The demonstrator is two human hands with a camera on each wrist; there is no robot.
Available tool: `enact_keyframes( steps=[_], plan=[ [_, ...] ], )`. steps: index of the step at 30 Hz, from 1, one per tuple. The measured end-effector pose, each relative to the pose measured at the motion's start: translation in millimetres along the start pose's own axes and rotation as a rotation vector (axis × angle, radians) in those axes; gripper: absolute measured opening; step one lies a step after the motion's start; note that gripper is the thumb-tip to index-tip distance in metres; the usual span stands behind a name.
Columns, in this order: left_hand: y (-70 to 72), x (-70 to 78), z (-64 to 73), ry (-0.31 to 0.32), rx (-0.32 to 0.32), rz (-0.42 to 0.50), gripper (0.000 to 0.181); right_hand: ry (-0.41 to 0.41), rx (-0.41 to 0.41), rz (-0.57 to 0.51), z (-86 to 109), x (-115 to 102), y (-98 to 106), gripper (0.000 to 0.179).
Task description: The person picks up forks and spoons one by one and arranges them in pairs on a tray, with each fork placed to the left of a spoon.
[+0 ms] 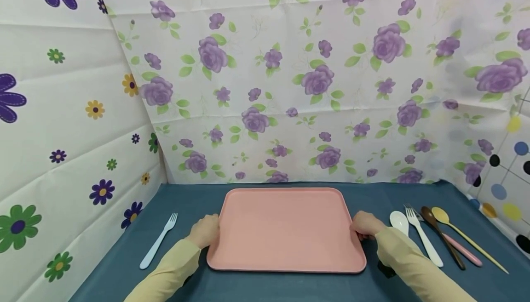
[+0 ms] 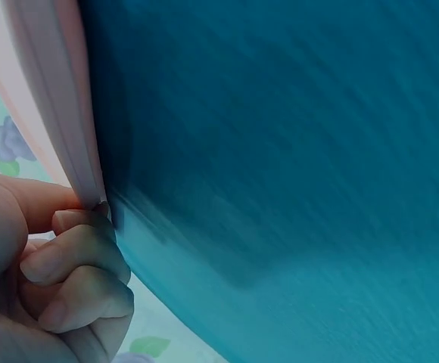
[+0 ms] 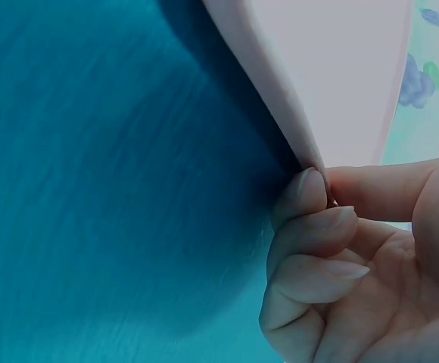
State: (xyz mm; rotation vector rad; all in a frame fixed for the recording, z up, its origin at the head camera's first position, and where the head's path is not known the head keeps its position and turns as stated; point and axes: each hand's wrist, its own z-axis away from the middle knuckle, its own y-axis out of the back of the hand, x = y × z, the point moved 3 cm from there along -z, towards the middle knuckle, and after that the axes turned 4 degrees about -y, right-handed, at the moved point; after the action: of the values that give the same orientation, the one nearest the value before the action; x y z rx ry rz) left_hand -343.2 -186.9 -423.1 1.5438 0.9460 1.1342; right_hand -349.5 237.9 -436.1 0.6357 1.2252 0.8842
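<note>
At the left short side of the pink tray [image 1: 285, 230], the left hand [image 1: 204, 230] pinches the rim between its thumb and curled fingers. Opposite, the right hand [image 1: 366, 225] pinches the right rim the same way, fingertips tucked at the edge. Between them the tray sits flat side up, centred in front of the person over the blue tablecloth [image 1: 285, 288] (whether it rests fully on the cloth or is raised slightly, I cannot tell). Its long axis runs left to right, from hand to hand, with the long edges facing the person and the back wall; being a plain rounded rectangle, it has no evident front.

I judge it light and stiff, probably plastic, unlikely to break but smooth enough to slip from a loose pinch. The middles of the short sides, where the hands are, look the best hold, since they balance it; gripping one corner would let it tip.

Beyond the left hand lies a light blue fork [image 1: 159, 241], tines away from the person. Past the right hand are a white spoon [image 1: 399, 221], white fork [image 1: 422, 237], brown spoon [image 1: 443, 236], pink-handled utensil [image 1: 465, 252] and yellow spoon [image 1: 472, 240], with a flowered curtain [image 1: 256, 86] behind everything.
</note>
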Motion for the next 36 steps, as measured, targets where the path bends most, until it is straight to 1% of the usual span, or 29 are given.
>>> enact_keyframes(
  steps=[2, 9, 15, 20, 22, 28, 30, 36],
  plan=[
    [-0.9, 2.9, 0.3, -0.001, -0.008, 0.005, 0.006, 0.005, 0.006, 0.008, 2.2, 1.6, 2.1, 0.022],
    [-2.5, 13.1, -0.9, -0.024, -0.002, 0.010, 0.006, 0.016, 0.012, 0.030, 6.9, 9.3, 7.7, 0.021],
    [-6.0, 21.2, -3.2, -0.026, -0.034, 0.017, 0.004, -0.003, 0.016, 0.019, 9.2, 18.3, 11.5, 0.022],
    [-8.3, 28.4, -3.5, -0.024, -0.047, 0.015, 0.005, -0.011, 0.007, 0.034, 12.8, 25.0, 14.6, 0.023],
    [-8.5, 31.6, -2.5, -0.040, -0.045, 0.015, 0.005, -0.010, -0.001, 0.035, 14.9, 27.2, 16.1, 0.024],
    [-8.3, 39.3, 1.8, -0.113, -0.053, 0.068, 0.007, 0.007, -0.029, 0.046, 24.1, 30.7, 21.5, 0.026],
    [-8.0, 41.1, 2.6, -0.128, -0.057, 0.075, 0.008, 0.007, -0.033, 0.049, 26.6, 31.5, 23.2, 0.026],
    [-8.5, 44.8, 3.5, -0.137, -0.070, 0.085, 0.009, -0.021, -0.044, 0.040, 33.3, 33.6, 27.2, 0.025]
  ],
)
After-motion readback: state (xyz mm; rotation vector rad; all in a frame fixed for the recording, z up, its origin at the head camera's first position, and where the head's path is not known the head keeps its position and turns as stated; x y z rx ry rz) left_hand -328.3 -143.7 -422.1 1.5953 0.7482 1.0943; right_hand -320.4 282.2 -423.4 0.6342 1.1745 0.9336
